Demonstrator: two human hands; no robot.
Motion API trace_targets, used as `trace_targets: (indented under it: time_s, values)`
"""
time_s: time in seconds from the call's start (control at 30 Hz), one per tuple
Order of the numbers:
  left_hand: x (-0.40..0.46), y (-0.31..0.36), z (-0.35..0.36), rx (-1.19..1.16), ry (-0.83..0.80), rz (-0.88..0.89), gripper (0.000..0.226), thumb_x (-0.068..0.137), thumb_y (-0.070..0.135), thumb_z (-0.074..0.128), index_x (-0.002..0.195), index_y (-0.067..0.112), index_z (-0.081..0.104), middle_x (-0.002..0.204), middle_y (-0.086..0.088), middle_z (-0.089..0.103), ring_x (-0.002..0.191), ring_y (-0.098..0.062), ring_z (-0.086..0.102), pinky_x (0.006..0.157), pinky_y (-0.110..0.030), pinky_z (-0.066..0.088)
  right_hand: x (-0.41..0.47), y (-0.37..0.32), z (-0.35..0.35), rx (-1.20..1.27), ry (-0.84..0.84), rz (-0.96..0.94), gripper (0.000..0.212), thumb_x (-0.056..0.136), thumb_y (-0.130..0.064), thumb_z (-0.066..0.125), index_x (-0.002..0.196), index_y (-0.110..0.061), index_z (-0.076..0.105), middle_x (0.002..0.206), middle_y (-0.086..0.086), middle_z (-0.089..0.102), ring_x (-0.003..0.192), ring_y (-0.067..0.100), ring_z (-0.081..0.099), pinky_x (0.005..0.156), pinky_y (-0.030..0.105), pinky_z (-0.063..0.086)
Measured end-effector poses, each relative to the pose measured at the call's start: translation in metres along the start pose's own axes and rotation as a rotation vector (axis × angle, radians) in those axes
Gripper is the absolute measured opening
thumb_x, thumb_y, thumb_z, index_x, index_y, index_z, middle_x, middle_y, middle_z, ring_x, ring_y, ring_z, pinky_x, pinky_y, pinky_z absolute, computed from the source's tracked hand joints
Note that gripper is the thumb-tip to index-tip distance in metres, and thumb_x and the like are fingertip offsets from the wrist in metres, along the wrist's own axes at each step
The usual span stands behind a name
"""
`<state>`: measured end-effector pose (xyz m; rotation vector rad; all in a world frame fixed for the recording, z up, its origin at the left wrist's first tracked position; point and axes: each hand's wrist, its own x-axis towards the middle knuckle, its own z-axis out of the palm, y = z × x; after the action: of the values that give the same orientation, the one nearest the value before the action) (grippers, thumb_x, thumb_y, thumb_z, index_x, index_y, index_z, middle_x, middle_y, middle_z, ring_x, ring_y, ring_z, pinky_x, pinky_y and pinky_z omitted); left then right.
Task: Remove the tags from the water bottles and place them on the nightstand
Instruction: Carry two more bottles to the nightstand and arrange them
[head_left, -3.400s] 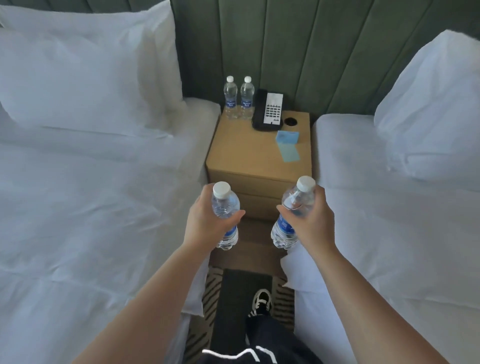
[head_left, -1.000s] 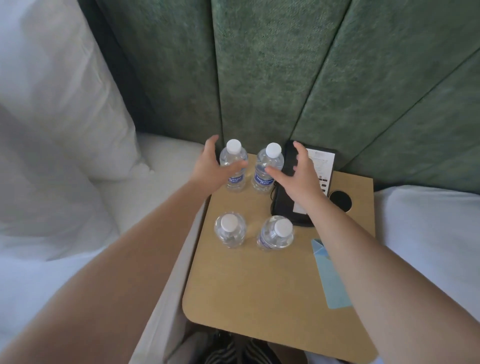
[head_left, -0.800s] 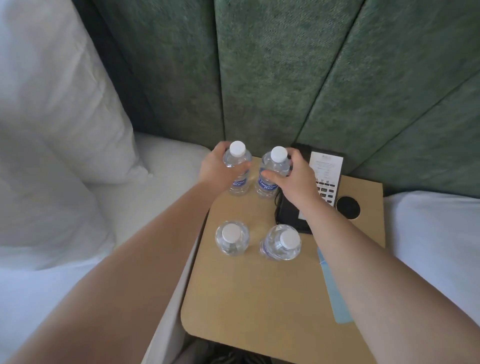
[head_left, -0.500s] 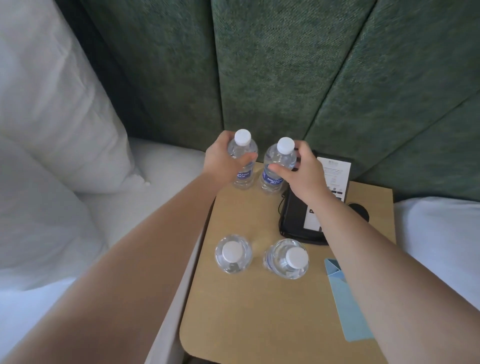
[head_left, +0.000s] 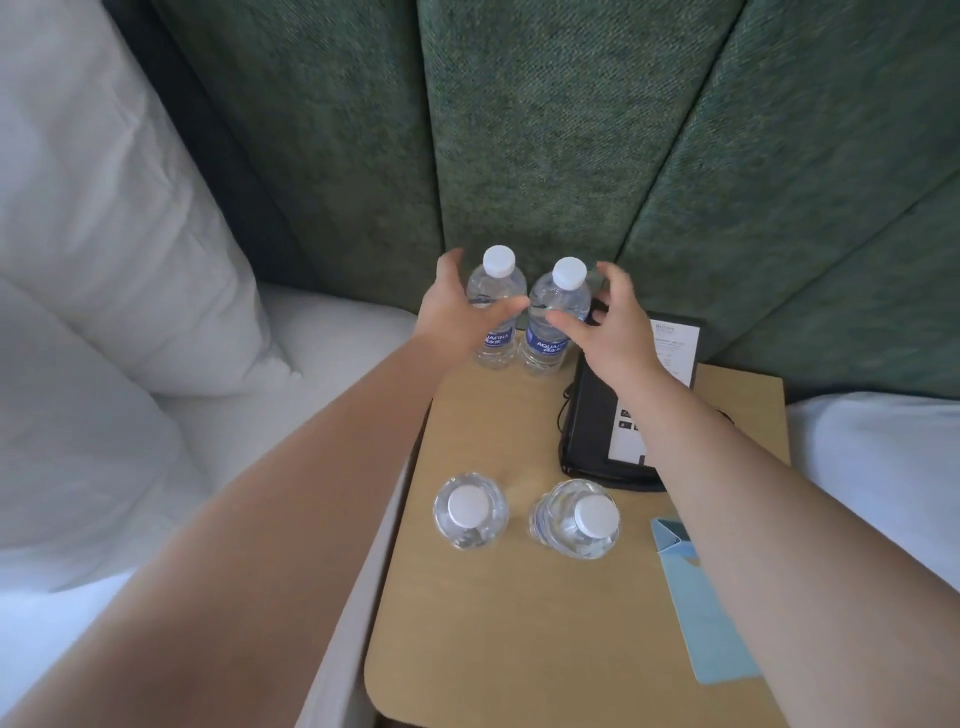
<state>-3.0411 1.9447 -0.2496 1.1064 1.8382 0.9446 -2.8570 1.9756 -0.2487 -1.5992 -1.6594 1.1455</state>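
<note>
Flanking rear bottles (head_left: 556, 317): phone (head_left: 597, 431), pillow (head_left: 104, 208)

"AQUAFINA" on rear bottles' labels (head_left: 544, 347)

Both bare forearms are stretched forward, converging toward the middle. The left hand (head_left: 457, 312) has spread, slightly bent fingers, thumb pointing right toward the other hand, palm turned inward. The right hand (head_left: 605, 325) mirrors it just beside, fingers loosely arched, thumb pointing left. Neither one is closed round anything; both look relaxed and cupped.
</note>
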Motion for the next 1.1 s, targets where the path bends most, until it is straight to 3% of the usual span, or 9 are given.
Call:
trace_targets:
  time_s: [0.1,0.17,0.27,0.33,0.43,0.57,0.73,0.87,1.1]
  values:
    - [-0.029,0.004,-0.012,-0.045,-0.072,-0.046,0.072,0.077,0.041,0.077,0.137,0.019,0.045,0.134,0.001,0.056,0.118,-0.013,0.055,0.101,-0.034,0.045,-0.028,-0.006,-0.017,-0.01,-0.041,0.051,0.077,0.08,-0.046,0.07,0.144,-0.028,0.031,0.146,0.004,0.041,0.127,0.019,0.046,0.101,0.034,0.039]
    - [-0.056,0.007,-0.021,-0.055,-0.096,-0.071,0.047,0.083,0.033,0.074,0.123,0.014,0.059,0.119,-0.001,0.066,0.099,-0.005,0.063,0.088,-0.024,0.051,-0.055,-0.012,-0.03,0.011,-0.099,0.052,0.06,0.085,-0.048,0.062,0.138,-0.029,0.041,0.142,-0.001,0.046,0.123,0.012,0.048,0.095,0.023,0.038]
    - [-0.101,0.008,-0.035,-0.113,-0.056,-0.046,0.021,0.089,0.022,0.066,0.104,0.006,0.067,0.095,-0.002,0.069,0.067,0.01,0.059,0.065,-0.009,0.045,-0.098,-0.015,-0.047,0.047,-0.181,0.071,0.042,0.092,-0.046,0.052,0.129,-0.029,0.054,0.128,-0.011,0.054,0.117,0.004,0.05,0.085,0.012,0.038]
    - [-0.131,0.005,-0.044,-0.095,-0.035,-0.055,0.024,0.092,0.03,0.062,0.103,0.009,0.068,0.091,0.003,0.067,0.07,0.007,0.058,0.072,-0.014,0.046,-0.125,-0.012,-0.056,0.053,-0.246,0.094,0.04,0.092,-0.049,0.049,0.128,-0.034,0.054,0.128,-0.014,0.053,0.116,0.001,0.049,0.088,0.021,0.043]
    - [-0.167,-0.007,-0.054,-0.096,-0.11,-0.083,0.034,0.09,0.039,0.062,0.116,0.017,0.064,0.109,0.002,0.066,0.095,-0.004,0.062,0.089,-0.025,0.048,-0.155,-0.003,-0.064,0.036,-0.337,0.107,0.044,0.088,-0.055,0.05,0.129,-0.041,0.051,0.133,-0.011,0.051,0.113,-0.002,0.049,0.098,0.027,0.04]
    - [-0.195,-0.029,-0.047,-0.062,-0.278,-0.114,0.075,0.076,0.034,0.077,0.143,0.025,0.043,0.14,-0.004,0.049,0.126,-0.02,0.049,0.105,-0.038,0.042,-0.179,0.013,-0.067,0.033,-0.401,0.111,0.071,0.068,-0.066,0.057,0.134,-0.046,0.043,0.141,-0.003,0.046,0.124,0.011,0.047,0.103,0.034,0.039]
    - [-0.205,-0.048,-0.018,0.029,-0.148,-0.088,0.074,0.064,0.038,0.086,0.127,0.032,0.048,0.118,0.008,0.054,0.114,-0.017,0.053,0.094,-0.033,0.046,-0.19,0.036,-0.061,0.051,-0.387,0.118,0.083,0.061,-0.056,0.073,0.136,-0.043,0.04,0.14,0.002,0.044,0.121,0.019,0.051,0.1,0.036,0.043]
    - [-0.206,-0.047,0.002,0.109,0.017,-0.089,0.059,0.064,0.043,0.084,0.107,0.036,0.044,0.095,0.019,0.052,0.093,-0.011,0.051,0.066,-0.017,0.035,-0.193,0.043,-0.044,0.017,-0.314,0.094,0.069,0.069,-0.04,0.081,0.129,-0.038,0.047,0.124,-0.003,0.053,0.099,0.008,0.061,0.07,0.021,0.045]
    - [-0.192,-0.049,-0.003,0.081,0.024,-0.025,0.047,0.069,0.036,0.082,0.103,0.039,0.049,0.089,0.024,0.054,0.082,0.003,0.052,0.063,-0.013,0.035,-0.184,0.04,-0.027,-0.013,-0.231,0.045,0.049,0.074,-0.038,0.078,0.118,-0.037,0.055,0.113,-0.017,0.058,0.083,-0.003,0.059,0.065,0.013,0.039]
